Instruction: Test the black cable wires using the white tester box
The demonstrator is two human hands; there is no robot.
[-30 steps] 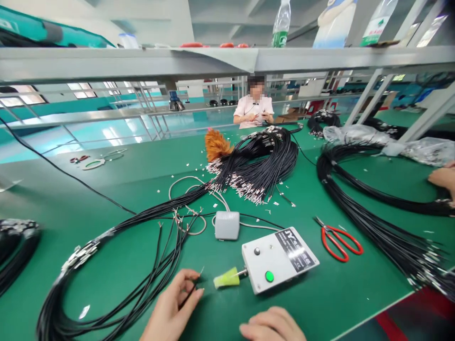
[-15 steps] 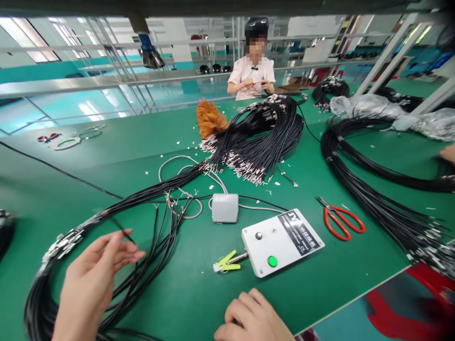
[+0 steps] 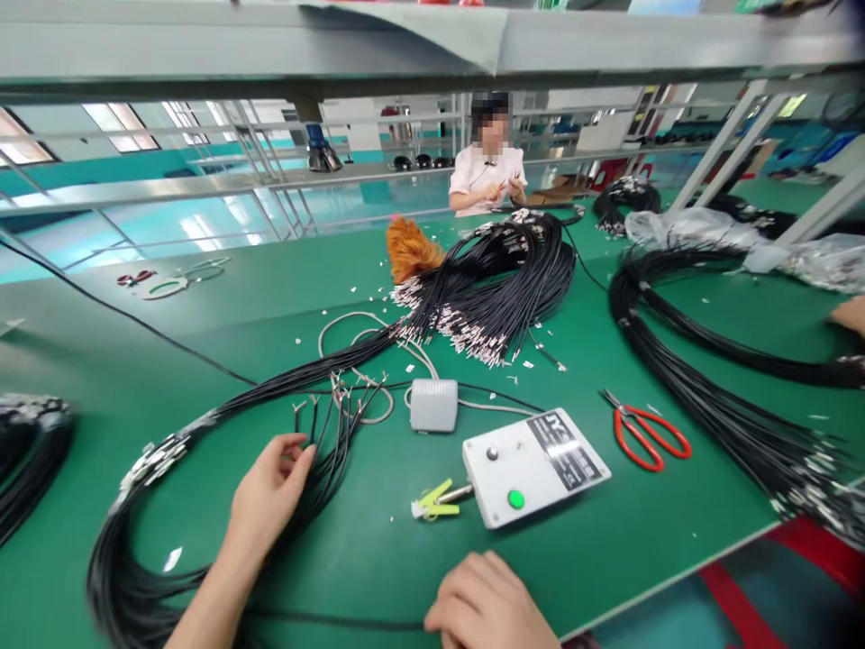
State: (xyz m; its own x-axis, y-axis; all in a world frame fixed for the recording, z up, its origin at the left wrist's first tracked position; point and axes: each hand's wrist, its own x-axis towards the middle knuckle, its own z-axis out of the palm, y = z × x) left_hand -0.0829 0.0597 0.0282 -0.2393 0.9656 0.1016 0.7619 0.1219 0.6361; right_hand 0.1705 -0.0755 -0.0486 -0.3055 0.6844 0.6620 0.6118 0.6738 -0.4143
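Note:
In the head view, my left hand (image 3: 274,487) is at the near end of a loose bunch of black cables (image 3: 334,464). Its thumb and fingers close on a cable there, with stripped ends showing just above the fingertips. A larger bundle of black cables (image 3: 108,559) with white connectors (image 3: 155,464) curves around this hand. My right hand (image 3: 490,599) rests on the table with curled fingers; a single black cable (image 3: 351,622) runs into them. Beyond it lies a white control box (image 3: 533,469) with a green button, its shaft carrying a yellow clip (image 3: 436,500).
A grey foot pedal (image 3: 433,406) sits behind the box. Red-handled scissors (image 3: 649,437) lie to the right. Large cable bundles (image 3: 506,279) (image 3: 669,361) and an orange duster (image 3: 412,250) are further back. A co-worker (image 3: 487,171) sits opposite; another person's hand (image 3: 850,314) shows at right.
My left hand has moved right and closed at the cable ends. A cable now stretches to my right hand, which has barely moved. The view has tilted up slightly.

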